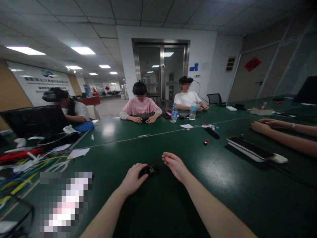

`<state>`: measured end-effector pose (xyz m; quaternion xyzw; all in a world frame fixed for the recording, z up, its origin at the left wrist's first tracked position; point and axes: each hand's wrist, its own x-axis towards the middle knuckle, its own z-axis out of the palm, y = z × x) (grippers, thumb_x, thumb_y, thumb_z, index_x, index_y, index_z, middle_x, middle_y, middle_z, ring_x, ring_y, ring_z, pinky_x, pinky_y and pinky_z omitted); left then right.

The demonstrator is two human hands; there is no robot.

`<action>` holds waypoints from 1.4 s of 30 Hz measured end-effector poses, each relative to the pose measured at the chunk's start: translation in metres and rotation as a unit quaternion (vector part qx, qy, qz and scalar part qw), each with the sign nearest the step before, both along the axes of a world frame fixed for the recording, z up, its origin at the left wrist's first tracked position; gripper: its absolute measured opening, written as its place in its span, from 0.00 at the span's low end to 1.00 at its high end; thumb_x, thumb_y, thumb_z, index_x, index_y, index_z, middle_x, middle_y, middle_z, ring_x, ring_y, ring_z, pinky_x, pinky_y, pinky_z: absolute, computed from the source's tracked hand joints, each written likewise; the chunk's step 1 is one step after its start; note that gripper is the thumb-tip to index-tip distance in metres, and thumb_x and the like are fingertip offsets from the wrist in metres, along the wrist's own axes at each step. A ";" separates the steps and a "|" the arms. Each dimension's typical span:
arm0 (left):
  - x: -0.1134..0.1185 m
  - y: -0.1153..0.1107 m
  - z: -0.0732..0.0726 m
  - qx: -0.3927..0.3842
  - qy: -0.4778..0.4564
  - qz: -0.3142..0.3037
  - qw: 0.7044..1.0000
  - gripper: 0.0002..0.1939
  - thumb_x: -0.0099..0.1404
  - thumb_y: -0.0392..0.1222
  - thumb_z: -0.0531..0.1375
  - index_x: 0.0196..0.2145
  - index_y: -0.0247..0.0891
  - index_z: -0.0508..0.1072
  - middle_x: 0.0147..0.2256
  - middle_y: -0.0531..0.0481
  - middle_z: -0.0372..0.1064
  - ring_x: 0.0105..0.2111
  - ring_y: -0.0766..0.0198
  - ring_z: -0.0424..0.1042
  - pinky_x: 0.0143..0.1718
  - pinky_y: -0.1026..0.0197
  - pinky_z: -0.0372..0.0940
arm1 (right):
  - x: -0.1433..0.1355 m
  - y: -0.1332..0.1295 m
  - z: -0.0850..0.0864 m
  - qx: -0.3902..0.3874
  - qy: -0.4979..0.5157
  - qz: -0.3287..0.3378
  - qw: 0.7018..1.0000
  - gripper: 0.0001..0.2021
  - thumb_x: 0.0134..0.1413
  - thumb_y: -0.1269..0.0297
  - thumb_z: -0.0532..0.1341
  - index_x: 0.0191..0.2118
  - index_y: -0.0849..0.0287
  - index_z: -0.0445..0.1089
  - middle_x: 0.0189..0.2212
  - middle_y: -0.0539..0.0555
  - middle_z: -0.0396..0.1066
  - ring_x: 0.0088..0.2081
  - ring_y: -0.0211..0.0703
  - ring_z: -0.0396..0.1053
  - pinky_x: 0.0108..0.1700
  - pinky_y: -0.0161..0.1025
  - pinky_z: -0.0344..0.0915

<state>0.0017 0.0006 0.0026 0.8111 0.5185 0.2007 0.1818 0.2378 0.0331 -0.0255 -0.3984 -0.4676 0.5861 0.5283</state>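
My left hand (135,178) rests on the green table (158,205), fingers and thumb closed around one end of a small black object (150,169). Lighter markings show on the part that sticks out, but its exact kind is too dark to make out. Just to the right, my right hand (175,165) is held edge-on near the tabletop, fingers stretched and slightly curved. Nothing shows in it, and a gap separates it from the black object.
Pixelated bright item (69,201), tangled cables (22,178) and blue basket (84,126) lie left. Phone on a white box (250,149), black tool (211,132) and water bottles (174,112) stand right and beyond. A co-worker's hands (262,126) rest at right; people sit across.
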 end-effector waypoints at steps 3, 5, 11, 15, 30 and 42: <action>0.000 -0.001 0.000 -0.009 -0.003 0.004 1.000 0.22 0.61 0.47 0.55 0.53 0.44 0.64 0.50 0.48 0.64 0.50 0.56 0.62 0.53 0.53 0.56 | 0.001 0.001 -0.002 0.001 -0.006 -0.002 1.000 0.17 0.50 0.64 0.57 0.48 0.57 0.65 0.48 0.57 0.67 0.49 0.47 0.66 0.48 0.46 0.63; -0.001 -0.001 0.000 -0.013 -0.006 0.008 1.000 0.23 0.61 0.47 0.55 0.54 0.44 0.63 0.50 0.48 0.64 0.50 0.55 0.62 0.53 0.53 0.56 | 0.001 0.002 -0.003 0.001 0.006 0.001 1.000 0.17 0.50 0.64 0.57 0.48 0.57 0.65 0.48 0.57 0.68 0.49 0.47 0.66 0.49 0.46 0.63; -0.002 0.000 -0.001 -0.013 -0.004 0.000 1.000 0.23 0.62 0.48 0.55 0.54 0.43 0.63 0.51 0.47 0.63 0.50 0.56 0.62 0.52 0.53 0.56 | 0.002 0.004 -0.006 -0.006 0.042 0.003 0.999 0.16 0.48 0.65 0.59 0.46 0.56 0.67 0.46 0.56 0.69 0.48 0.47 0.67 0.50 0.47 0.62; -0.001 -0.001 0.001 -0.017 -0.002 0.006 1.000 0.22 0.62 0.48 0.55 0.54 0.44 0.64 0.50 0.48 0.64 0.50 0.56 0.62 0.51 0.54 0.57 | 0.003 0.004 -0.006 -0.010 0.044 0.004 0.999 0.16 0.49 0.64 0.59 0.46 0.57 0.66 0.46 0.56 0.68 0.48 0.46 0.67 0.51 0.47 0.62; -0.002 0.002 -0.002 -0.007 0.007 -0.009 1.000 0.21 0.63 0.49 0.54 0.53 0.43 0.65 0.49 0.47 0.64 0.49 0.55 0.62 0.51 0.54 0.57 | 0.000 0.003 -0.003 -0.039 0.119 -0.001 0.992 0.14 0.44 0.67 0.64 0.41 0.56 0.71 0.40 0.55 0.71 0.44 0.44 0.67 0.48 0.43 0.61; 0.001 -0.002 0.005 -0.034 0.013 0.000 0.999 0.22 0.63 0.50 0.53 0.54 0.43 0.64 0.50 0.48 0.63 0.50 0.55 0.61 0.51 0.53 0.56 | 0.001 0.003 -0.004 -0.043 0.115 -0.001 0.992 0.14 0.45 0.66 0.64 0.42 0.56 0.71 0.41 0.56 0.71 0.45 0.45 0.67 0.49 0.43 0.61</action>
